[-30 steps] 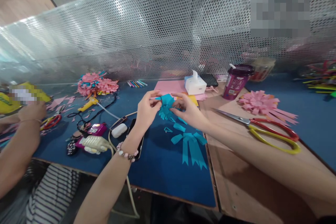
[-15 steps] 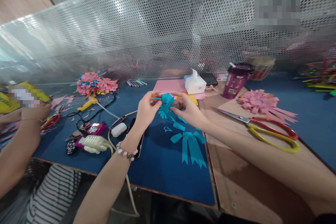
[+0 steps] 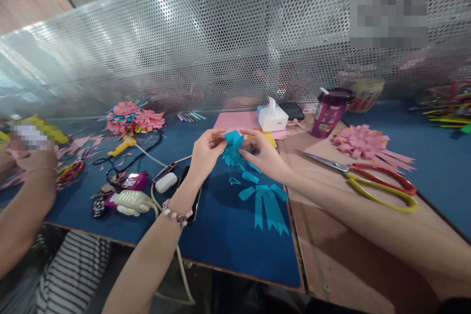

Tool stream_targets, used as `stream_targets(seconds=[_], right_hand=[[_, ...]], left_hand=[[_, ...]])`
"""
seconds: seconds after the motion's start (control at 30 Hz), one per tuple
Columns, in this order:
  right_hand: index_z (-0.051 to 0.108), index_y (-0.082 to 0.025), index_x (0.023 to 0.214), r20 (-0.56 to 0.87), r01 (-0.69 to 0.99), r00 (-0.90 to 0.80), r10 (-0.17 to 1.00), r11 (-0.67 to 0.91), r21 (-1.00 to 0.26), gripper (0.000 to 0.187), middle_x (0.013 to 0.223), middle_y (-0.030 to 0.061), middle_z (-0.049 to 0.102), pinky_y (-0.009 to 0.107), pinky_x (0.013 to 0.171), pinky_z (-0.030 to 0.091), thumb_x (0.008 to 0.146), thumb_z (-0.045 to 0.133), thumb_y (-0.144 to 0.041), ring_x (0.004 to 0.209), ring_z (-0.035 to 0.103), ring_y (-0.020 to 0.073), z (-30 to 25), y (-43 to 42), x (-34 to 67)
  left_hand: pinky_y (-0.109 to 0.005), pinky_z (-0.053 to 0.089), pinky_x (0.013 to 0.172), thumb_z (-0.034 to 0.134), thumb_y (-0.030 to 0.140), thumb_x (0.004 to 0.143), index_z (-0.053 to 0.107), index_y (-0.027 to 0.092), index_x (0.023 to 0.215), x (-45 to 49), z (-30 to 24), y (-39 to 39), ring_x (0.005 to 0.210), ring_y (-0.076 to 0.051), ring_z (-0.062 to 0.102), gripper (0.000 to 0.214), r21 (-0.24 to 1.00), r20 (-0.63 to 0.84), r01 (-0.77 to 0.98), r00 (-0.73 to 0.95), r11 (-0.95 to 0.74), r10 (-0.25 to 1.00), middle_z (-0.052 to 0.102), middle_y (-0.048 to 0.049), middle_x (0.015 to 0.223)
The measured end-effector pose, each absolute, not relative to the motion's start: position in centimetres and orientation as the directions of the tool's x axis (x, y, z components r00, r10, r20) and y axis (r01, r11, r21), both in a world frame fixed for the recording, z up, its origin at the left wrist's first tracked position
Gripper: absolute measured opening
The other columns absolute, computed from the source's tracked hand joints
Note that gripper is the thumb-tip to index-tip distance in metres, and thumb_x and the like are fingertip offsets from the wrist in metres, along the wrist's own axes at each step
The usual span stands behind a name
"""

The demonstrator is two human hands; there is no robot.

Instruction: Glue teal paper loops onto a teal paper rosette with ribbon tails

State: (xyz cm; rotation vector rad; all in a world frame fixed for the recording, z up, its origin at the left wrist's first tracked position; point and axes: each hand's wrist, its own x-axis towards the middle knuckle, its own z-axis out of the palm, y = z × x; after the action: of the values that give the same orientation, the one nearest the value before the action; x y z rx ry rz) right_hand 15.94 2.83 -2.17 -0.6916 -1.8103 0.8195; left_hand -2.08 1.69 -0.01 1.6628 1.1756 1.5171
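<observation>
At the near side of the bench [image 3: 239, 265] lie notched blue paper tails [image 3: 271, 211]; a dark phone [image 3: 196, 205] shows beside the left wrist, which wears a beaded bracelet [image 3: 177, 216]; just beyond, the left hand [image 3: 207, 153] has its thumb and fingers closed together on the left edge of a blue paper flower [image 3: 233, 138], held up between both hands above the bench; the right hand [image 3: 264, 153] is half curled at the flower's right edge, thumb and forefinger parted (whether it grips or only touches, I cannot tell); a white rounded case [image 3: 166, 182] lies to the left, and large scissors [image 3: 346, 169] with red and yellow handles lie to the right; farther back are a yellow glue gun [image 3: 123, 145], another person's hand [image 3: 43, 158] at far left, and a pink paper flower [image 3: 362, 141] at right; behind these are a purple lidded cup [image 3: 331, 115], a tissue box [image 3: 273, 118] near a pink sheet [image 3: 235, 120], a row of markers [image 3: 191, 117], and lastly a perforated metal panel [image 3: 206, 34].
</observation>
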Motion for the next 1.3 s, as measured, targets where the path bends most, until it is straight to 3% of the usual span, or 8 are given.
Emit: stream_targets(seconds=[0.47, 1.03, 1.3], right_hand=[[0.042, -0.022, 0.125, 0.556, 0.067, -0.349, 0.754, 0.612, -0.788, 0.045, 0.084, 0.0015, 0.059, 0.033, 0.073, 0.048, 0.083, 0.058, -0.024, 0.078, 0.055, 0.0162, -2.38, 2.70, 16.06], [0.042, -0.022, 0.125, 0.551, 0.082, -0.362, 0.752, 0.614, -0.785, 0.045, 0.082, 0.0006, 0.057, 0.033, 0.072, 0.048, 0.082, 0.058, -0.024, 0.075, 0.054, 0.0160, -2.09, 2.41, 16.00], [0.042, -0.021, 0.125, 0.555, 0.094, -0.349, 0.755, 0.617, -0.781, 0.045, 0.084, 0.0017, 0.059, 0.033, 0.073, 0.047, 0.083, 0.057, -0.022, 0.078, 0.055, 0.0166, -2.47, 2.64, 16.05]], left_hand=[[-0.023, 0.050, 0.063, 0.068, 0.023, 0.071, 0.065, 0.018, 0.100, -1.77, -0.38, 1.66, 0.069, -0.013, 0.062, 0.030, 0.937, 0.345, 0.089, -0.095, -0.337, 0.934, 0.065, -0.0017, 0.079], [-0.021, 0.046, 0.057, 0.067, 0.019, 0.068, 0.065, 0.016, 0.097, -1.56, -0.44, 1.56, 0.062, -0.011, 0.059, 0.029, 0.948, 0.318, 0.055, -0.110, -0.314, 0.942, 0.064, -0.0008, 0.075], [-0.021, 0.046, 0.062, 0.064, 0.020, 0.070, 0.063, 0.016, 0.099, -1.22, -0.04, 1.33, 0.072, -0.012, 0.061, 0.029, 0.960, 0.277, -0.031, -0.071, -0.280, 0.958, 0.066, -0.0029, 0.086]])
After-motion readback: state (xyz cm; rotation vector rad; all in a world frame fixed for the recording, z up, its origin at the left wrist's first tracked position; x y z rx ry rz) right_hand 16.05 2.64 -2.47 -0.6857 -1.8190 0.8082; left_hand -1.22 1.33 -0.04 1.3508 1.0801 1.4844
